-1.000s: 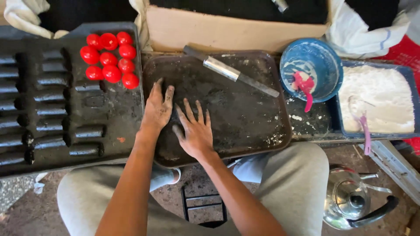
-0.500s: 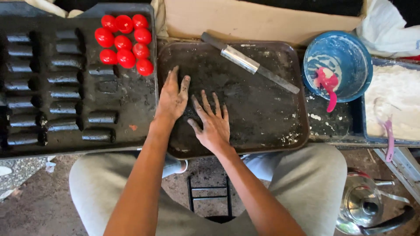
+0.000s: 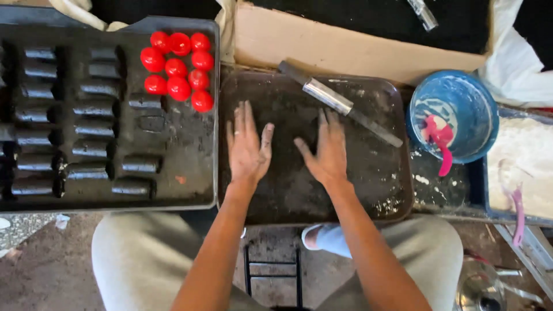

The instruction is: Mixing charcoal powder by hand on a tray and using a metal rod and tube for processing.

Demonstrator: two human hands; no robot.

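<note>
My left hand [image 3: 247, 147] lies flat, palm down, fingers spread, on the left part of a dark, stained metal tray [image 3: 380, 196]. My right hand [image 3: 328, 150] rests flat on the same tray a little to the right, fingers apart, its fingertips close to a long knife [image 3: 340, 103] that lies diagonally across the tray's far side. Neither hand holds anything. Both forearms reach up from my lap.
A black tray [image 3: 190, 190] at the left carries several dark rolled sticks [image 3: 86, 138] and several red balls [image 3: 178, 69]. A blue bowl [image 3: 461, 103] with a pink spatula [image 3: 440, 141] stands at the right, beside a tub of white powder [image 3: 527, 167]. A cardboard box [image 3: 357, 46] lies behind.
My hands have moved apart: the right hand slid right and up toward the knife, the left stayed near the tray's left edge. The camera view shifted.
</note>
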